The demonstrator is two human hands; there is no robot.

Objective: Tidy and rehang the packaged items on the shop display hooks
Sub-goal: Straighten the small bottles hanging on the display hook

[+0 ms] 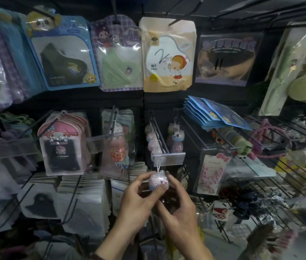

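A small round white-and-pink cat-face charm (157, 182) with a white loop on top sits between both hands. My left hand (139, 201) pinches it from the left with thumb and fingers. My right hand (178, 209) grips it from the right and below. The charm's loop reaches up toward the clear price tag (171, 158) at the end of a black display hook (159, 136). Several matching charms (153, 142) hang on that hook. A second row of similar charms (176, 137) hangs just to the right.
Mask packets (63, 51) and a mirror packet (167, 55) hang on the upper row. Pink packets (62, 145) hang at the left; blue packets (214, 113) lie on wire hooks at the right. A hair-clip card (212, 171), headbands (272, 137) and flat white packets (80, 203) surround the hands.
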